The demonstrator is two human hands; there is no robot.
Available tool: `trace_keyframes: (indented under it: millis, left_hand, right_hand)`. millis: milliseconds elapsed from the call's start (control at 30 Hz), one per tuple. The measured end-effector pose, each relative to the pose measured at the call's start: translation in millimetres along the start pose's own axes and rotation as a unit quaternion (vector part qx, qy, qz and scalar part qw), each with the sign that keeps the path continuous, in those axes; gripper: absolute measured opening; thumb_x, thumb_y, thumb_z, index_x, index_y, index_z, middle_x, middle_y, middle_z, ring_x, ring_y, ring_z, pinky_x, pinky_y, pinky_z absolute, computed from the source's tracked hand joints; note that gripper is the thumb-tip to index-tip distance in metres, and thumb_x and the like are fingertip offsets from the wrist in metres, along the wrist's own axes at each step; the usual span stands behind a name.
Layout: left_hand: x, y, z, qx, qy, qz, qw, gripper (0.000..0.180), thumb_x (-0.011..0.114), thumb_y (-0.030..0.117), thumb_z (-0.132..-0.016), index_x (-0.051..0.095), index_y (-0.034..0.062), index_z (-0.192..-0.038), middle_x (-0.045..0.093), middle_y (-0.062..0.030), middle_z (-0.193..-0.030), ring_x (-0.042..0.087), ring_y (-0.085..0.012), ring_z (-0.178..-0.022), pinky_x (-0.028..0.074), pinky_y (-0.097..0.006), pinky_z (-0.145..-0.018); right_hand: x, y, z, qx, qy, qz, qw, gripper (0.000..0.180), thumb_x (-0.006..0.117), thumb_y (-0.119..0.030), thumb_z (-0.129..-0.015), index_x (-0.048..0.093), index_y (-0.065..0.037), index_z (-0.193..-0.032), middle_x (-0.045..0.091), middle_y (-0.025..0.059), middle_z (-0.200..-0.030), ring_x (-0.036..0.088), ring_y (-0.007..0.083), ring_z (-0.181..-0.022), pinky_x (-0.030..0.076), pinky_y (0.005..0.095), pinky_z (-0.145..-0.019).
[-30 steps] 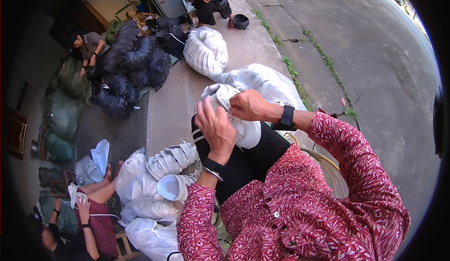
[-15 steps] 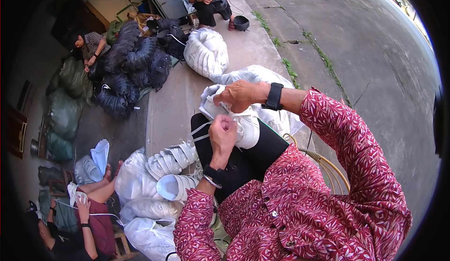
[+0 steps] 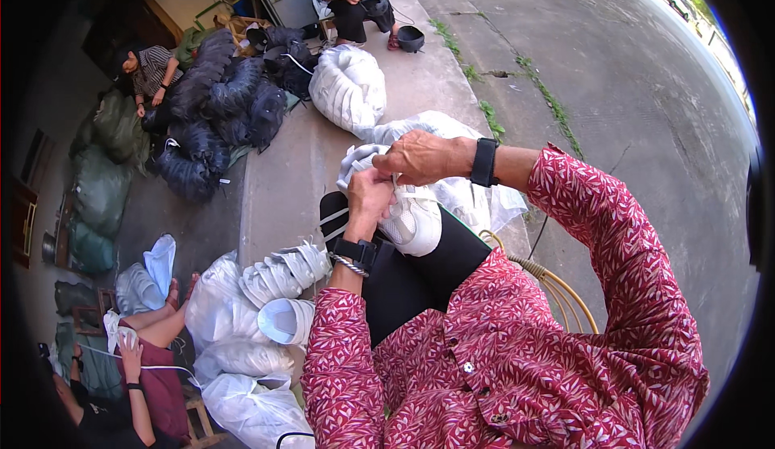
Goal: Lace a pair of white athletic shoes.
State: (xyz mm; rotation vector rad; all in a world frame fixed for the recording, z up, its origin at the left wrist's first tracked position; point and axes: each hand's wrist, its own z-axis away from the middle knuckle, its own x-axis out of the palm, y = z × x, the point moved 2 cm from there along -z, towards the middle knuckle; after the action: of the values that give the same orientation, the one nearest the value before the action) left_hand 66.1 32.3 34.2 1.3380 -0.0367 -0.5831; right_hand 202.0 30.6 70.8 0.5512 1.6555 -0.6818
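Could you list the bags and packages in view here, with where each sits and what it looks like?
White sack: on the concrete step ahead, bulging, tied.
Clear plastic bag: under the white shoe, crumpled.
White bags: lower left, full, rounded.
Green sacks: far left, stacked, dull green.
No signs or screens.

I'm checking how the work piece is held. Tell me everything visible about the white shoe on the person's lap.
The white shoe looks like a low sneaker of smooth, leather-like material with a rounded toe pointing toward the person's right. It rests tilted on the black-clad lap. The left hand grips it from the left, and the right hand reaches over its top. White lace crosses it. Its sole is hidden.
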Motion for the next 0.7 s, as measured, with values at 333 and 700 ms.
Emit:
trace_keyframes:
  millis: [333, 700]
  left_hand:
    - [-46.6, -20.1, 22.8, 0.170, 0.185, -0.333, 0.909, 0.009, 0.056, 0.006, -0.073, 0.062, 0.0020, -0.077, 0.064, -0.0155, -0.070, 0.064, -0.0295, -0.067, 0.049, -0.037, -0.063]
    - [-62.8, -10.6, 67.2, 0.030, 0.049, 0.101, 0.993, 0.009, 0.055, 0.009, -0.085, 0.055, 0.0007, -0.088, 0.052, -0.0007, -0.057, 0.041, -0.0040, -0.038, 0.027, -0.018, -0.033]
  right_hand:
    - [0.1, 0.5, 10.4, 0.031, 0.039, -0.076, 0.996, 0.016, 0.064, -0.017, -0.077, 0.057, -0.005, -0.085, 0.061, 0.0132, -0.075, 0.060, 0.0318, -0.072, 0.045, 0.0421, -0.061]
    - [6.8, -40.0, -27.3, 0.063, 0.018, -0.404, 0.912, 0.011, 0.068, -0.012, -0.079, 0.065, -0.002, -0.081, 0.063, 0.0044, -0.069, 0.058, 0.0108, -0.063, 0.046, 0.0273, -0.057]
